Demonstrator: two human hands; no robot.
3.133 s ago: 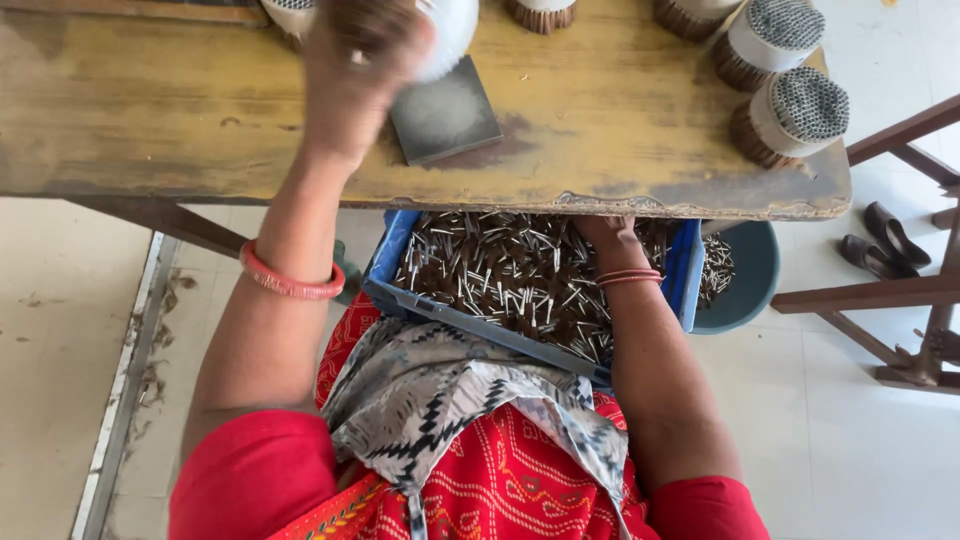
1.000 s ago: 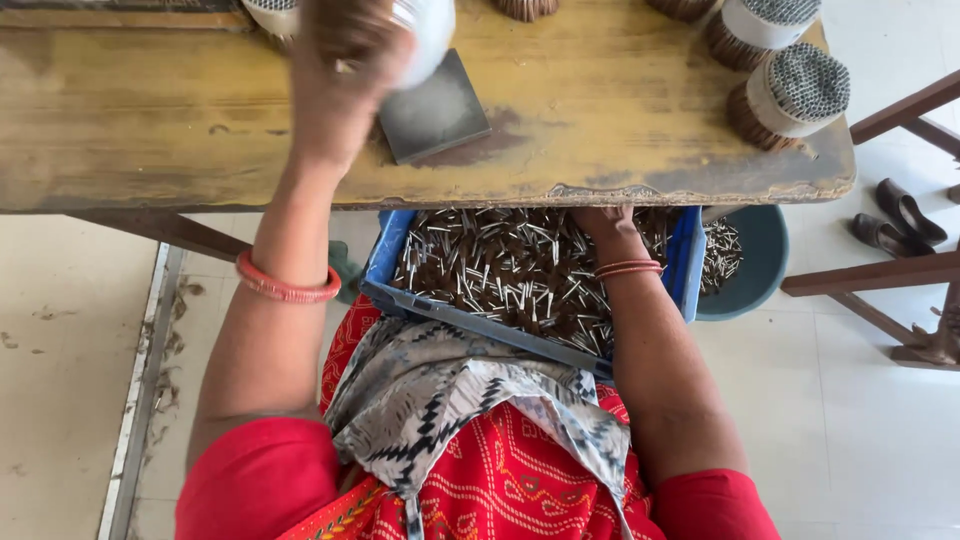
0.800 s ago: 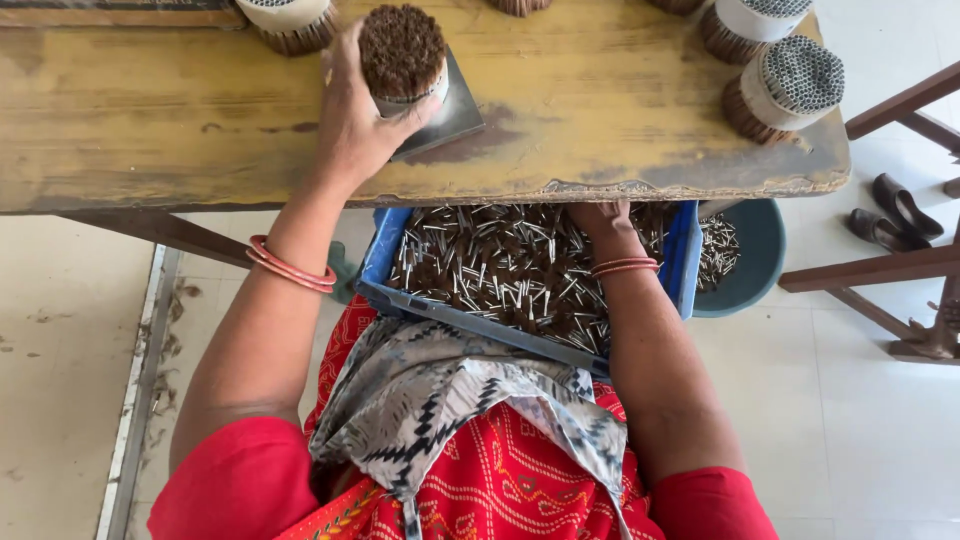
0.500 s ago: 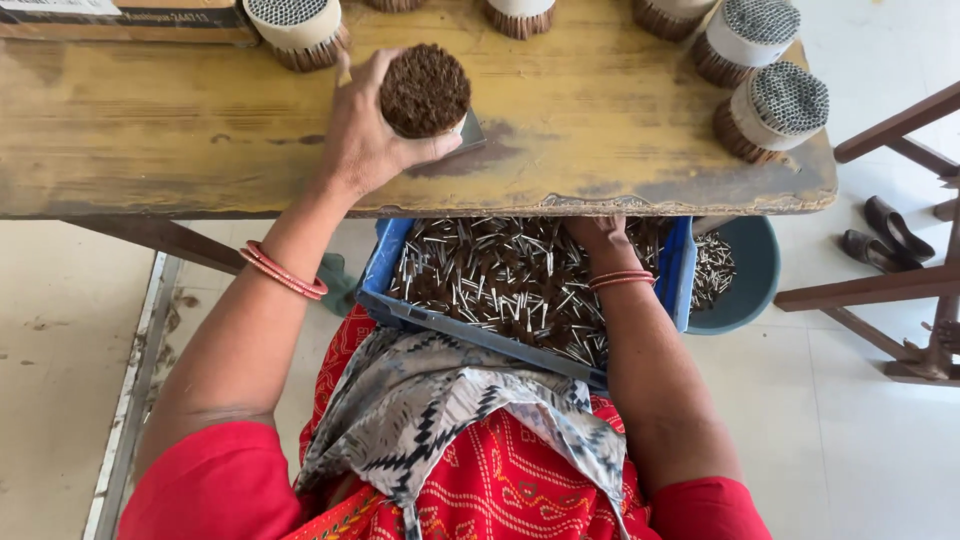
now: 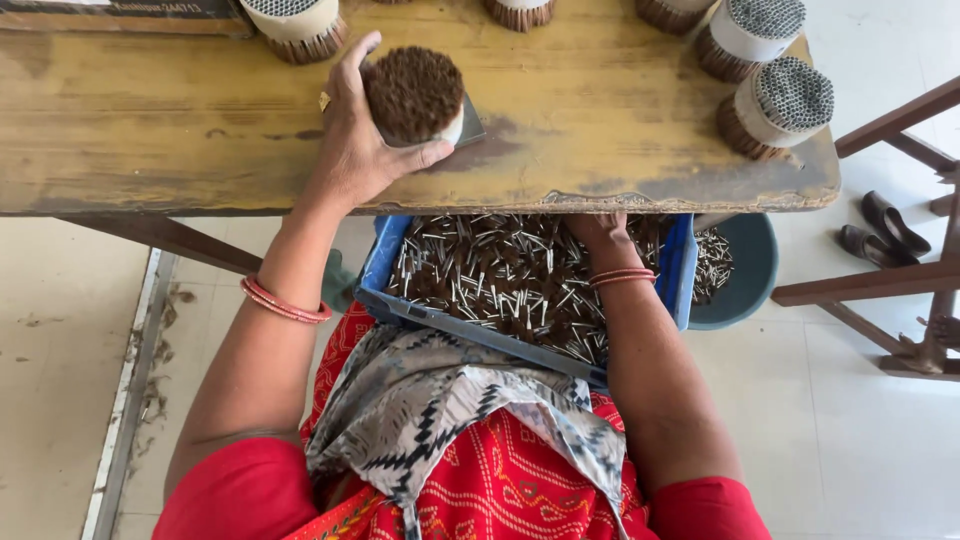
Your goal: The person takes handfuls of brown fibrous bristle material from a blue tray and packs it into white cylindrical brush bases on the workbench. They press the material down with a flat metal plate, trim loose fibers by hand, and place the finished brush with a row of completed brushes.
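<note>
The left hand (image 5: 362, 140) is wrapped around a round bundle of brown sticks (image 5: 413, 92), standing on a dark plate (image 5: 470, 128) near the tabletop's (image 5: 200, 120) front edge. Squaring it likely calls for upright, level tapping. The right hand (image 5: 598, 228) reaches into the blue crate (image 5: 395, 300) of loose sticks under that edge; whether it grips anything I cannot tell.

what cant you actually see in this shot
All in the head view:
- Right hand: its fingers are hidden under the table edge, so what they hold cannot be told.
- Dark plate: mostly covered by the bundle in the left hand.
- Bundles at the top: cut off by the frame edge.
- Bucket: partly hidden behind the blue crate and table.
</note>
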